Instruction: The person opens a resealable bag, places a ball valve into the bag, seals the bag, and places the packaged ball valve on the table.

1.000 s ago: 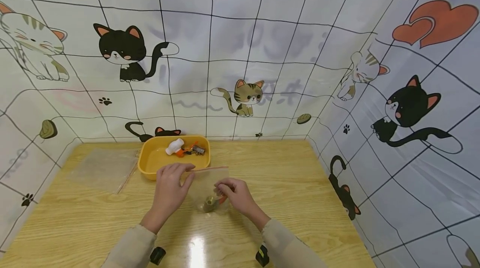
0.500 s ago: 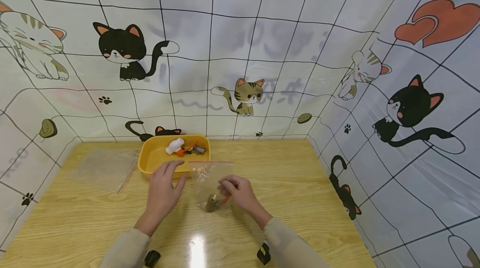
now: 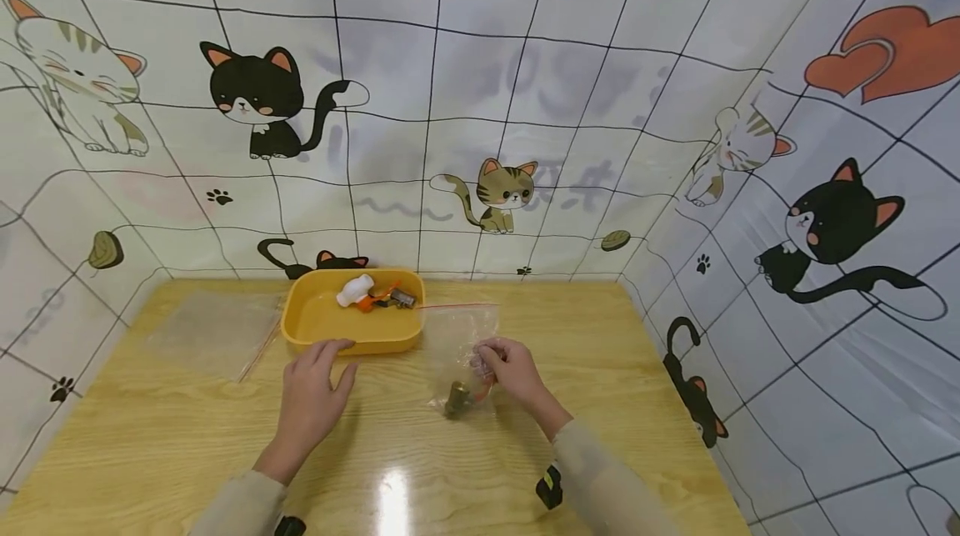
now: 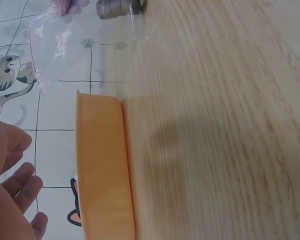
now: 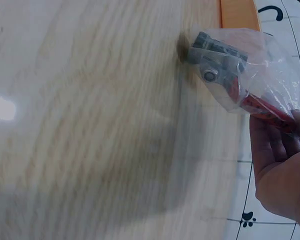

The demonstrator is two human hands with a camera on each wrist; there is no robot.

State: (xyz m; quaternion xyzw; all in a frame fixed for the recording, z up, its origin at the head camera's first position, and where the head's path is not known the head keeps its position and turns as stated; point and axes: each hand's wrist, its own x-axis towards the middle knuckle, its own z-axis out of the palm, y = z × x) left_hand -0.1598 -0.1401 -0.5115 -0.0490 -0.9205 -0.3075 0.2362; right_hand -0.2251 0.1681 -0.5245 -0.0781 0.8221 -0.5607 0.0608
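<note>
Clear plastic toward the far left corner of the desk (image 3: 600, 353): flat bag (image 3: 213, 334), or perhaps several stacked, seemingly with nothing inside and so apparently unused. Next, just before the near side of the yellow tray (image 3: 382, 347), the left hand (image 3: 311, 394), fingers loosely parted, holding nothing; apart from the tray in the left wrist view. Tray itself set by the desk's far edge, inward from that same corner. Toward the tray's far right corner, loosely together and unbagged: white piece (image 3: 355, 290), orange parts (image 3: 367, 303), grey metal piece (image 3: 402, 298); all left over, by the look of it. Just right of the tray, well in from the desk's right edge, the filled bag (image 3: 450, 336), upright, red strip (image 3: 457, 305) uppermost; low inside, a valve-like fitting (image 5: 217, 52) with a red handle (image 5: 262, 111). Bagging of this one apparently done; sealing impossible to judge. Rightmost, the right hand (image 3: 517, 369), pinching filled bag and handle together through the plastic. Bag's bottom on the desk or just above: cannot tell.
</note>
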